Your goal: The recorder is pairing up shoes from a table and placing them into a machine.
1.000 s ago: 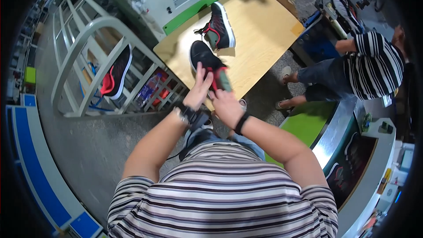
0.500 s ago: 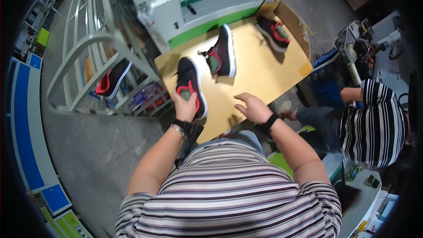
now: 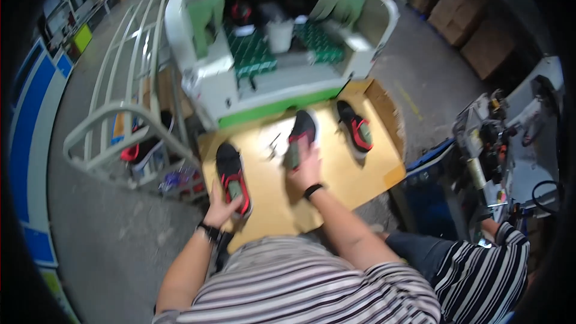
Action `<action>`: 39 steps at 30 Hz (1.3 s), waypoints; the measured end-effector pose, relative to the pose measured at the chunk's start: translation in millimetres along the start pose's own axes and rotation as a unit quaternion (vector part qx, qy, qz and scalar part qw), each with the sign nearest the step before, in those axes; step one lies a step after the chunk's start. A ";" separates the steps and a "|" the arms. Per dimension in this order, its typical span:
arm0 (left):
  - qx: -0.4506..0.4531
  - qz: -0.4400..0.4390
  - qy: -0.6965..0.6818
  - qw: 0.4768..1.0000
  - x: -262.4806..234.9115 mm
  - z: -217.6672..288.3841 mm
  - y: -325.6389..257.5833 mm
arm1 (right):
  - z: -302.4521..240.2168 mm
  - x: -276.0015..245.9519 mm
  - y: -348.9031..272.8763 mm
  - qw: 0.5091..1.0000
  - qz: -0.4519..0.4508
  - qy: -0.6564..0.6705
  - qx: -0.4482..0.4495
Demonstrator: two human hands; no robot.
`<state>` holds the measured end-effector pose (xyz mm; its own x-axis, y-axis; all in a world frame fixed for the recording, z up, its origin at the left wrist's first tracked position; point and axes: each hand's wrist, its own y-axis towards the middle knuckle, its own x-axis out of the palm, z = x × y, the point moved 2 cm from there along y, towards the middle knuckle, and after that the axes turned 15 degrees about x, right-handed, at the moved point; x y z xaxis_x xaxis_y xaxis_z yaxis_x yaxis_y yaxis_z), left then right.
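At the board's left side stands a black sneaker (image 3: 228, 162) with red trim and a grey-green inside. My left hand (image 3: 221, 209) grips it at the heel, the thumb by the collar. A second sneaker (image 3: 304, 125) of the same look stands mid-board, toe pointing away from me. My right hand (image 3: 308, 169) is closed around its heel and covers part of the collar. To the right of that, untouched, a third sneaker (image 3: 355, 127) stands on its sole. All three rest on or just over a tan board (image 3: 270, 204); exact contact under the held ones is hidden.
Beyond the board stands a white and green machine (image 3: 210, 90) with an open bay holding green pads and a pale cup-like part. A metal rack (image 3: 123, 108) with another shoe is at left. Cardboard edges the board's right. A striped-shirted person (image 3: 480, 270) is at lower right.
My right hand has come from over the bare board onto the middle sneaker, which has gone from its side to upright. The left sneaker is also turned more upright. My view has tilted up.
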<state>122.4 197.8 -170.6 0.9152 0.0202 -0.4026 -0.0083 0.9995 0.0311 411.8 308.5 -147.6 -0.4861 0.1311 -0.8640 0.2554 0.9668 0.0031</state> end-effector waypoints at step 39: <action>0.368 -0.118 0.127 0.913 29.4 72.1 72.9 | 11.5 -29.6 -46.5 0.974 -0.095 0.202 -0.048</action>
<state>177.8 269.5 -114.2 0.7325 -0.0954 -0.6740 0.5362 0.6908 0.4850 423.9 257.1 -127.9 -0.8104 0.0050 -0.5859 0.0589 0.9956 -0.0730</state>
